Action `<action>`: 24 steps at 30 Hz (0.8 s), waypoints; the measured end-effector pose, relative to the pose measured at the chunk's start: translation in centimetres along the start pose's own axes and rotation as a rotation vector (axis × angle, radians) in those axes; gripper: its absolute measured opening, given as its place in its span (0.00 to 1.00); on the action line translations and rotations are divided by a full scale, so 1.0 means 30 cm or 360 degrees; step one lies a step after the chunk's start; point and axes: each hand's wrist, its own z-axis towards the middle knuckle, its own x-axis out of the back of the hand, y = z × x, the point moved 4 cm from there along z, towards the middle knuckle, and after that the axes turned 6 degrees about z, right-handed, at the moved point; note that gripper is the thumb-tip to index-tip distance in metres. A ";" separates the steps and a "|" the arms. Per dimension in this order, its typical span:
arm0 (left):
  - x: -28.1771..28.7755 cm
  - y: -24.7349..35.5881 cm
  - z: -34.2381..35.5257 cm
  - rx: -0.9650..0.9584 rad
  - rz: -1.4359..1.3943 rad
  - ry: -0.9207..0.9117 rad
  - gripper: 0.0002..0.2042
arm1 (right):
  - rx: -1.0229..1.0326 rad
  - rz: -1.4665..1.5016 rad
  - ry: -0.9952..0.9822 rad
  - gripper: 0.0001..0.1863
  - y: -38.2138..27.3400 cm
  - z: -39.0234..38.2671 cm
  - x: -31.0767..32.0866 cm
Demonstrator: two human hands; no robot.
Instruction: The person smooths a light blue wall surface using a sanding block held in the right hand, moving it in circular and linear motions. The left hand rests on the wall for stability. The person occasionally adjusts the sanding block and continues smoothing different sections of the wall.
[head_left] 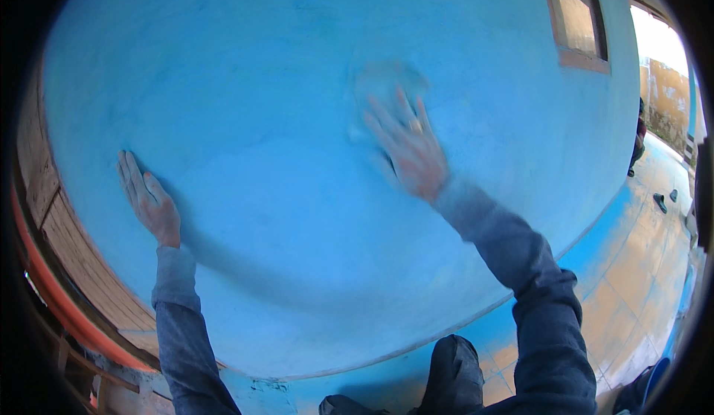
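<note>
My left hand [152,205] lies against the blue wall [260,117] near its left edge, its fingers stretched out and holding nothing. Pale dust coats both hands and the sleeve cuffs. Farther right and higher up, my right hand [407,151] is pressed flat on the wall with the fingers spread; a ring shows on one finger. Beneath and beyond its fingertips is a thin greyish sheet [388,79], smeared by motion, so its exact kind cannot be made out. Most of that sheet is hidden by the hand.
Wooden boards [93,262] and an orange-red curved edge [63,296] border the wall on the left. A framed window opening [576,13] is at the upper right. Dusty floor tiles [625,281] stretch along the right, with dark shoes [660,203] on them. My knees [451,370] show at the bottom.
</note>
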 end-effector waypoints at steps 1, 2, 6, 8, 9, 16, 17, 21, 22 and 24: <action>-0.011 0.013 -0.006 0.0004 -0.0008 -0.0009 0.23 | 0.0049 0.0079 -0.0094 0.32 0.009 -0.090 0.001; -0.009 0.018 -0.004 -0.0002 0.0006 -0.0010 0.23 | -0.0026 0.0043 -0.0050 0.32 0.067 -0.131 0.032; -0.050 0.028 -0.028 0.0017 -0.0054 0.0010 0.22 | -0.0420 -0.0249 0.0423 0.32 0.331 -0.062 0.161; -0.041 0.007 -0.021 -0.0017 0.0007 0.0006 0.22 | -0.0313 -0.0265 0.0480 0.32 0.297 0.065 0.146; -0.034 0.006 -0.017 -0.0032 0.0027 0.0006 0.22 | -0.0259 -0.0283 0.0508 0.32 0.265 0.106 0.138; -0.032 0.021 -0.020 -0.0026 0.0046 0.0009 0.23 | -0.0243 -0.0004 -0.0098 0.34 0.139 -0.446 0.032; -0.039 0.024 -0.018 -0.0045 0.0078 0.0018 0.23 | -0.0339 -0.0119 -0.0013 0.34 0.212 -0.452 0.064; -0.042 0.025 -0.026 -0.0084 0.0066 0.0009 0.23 | -0.0698 -0.0186 0.0519 0.31 0.378 -0.189 0.159; -0.048 0.019 -0.033 -0.0057 0.0059 -0.0009 0.23 | -0.0609 -0.0221 0.0329 0.32 0.327 -0.167 0.115; -0.040 0.003 -0.032 -0.0019 0.0069 -0.0027 0.23 | -0.0427 -0.0260 -0.0025 0.32 0.190 -0.181 0.039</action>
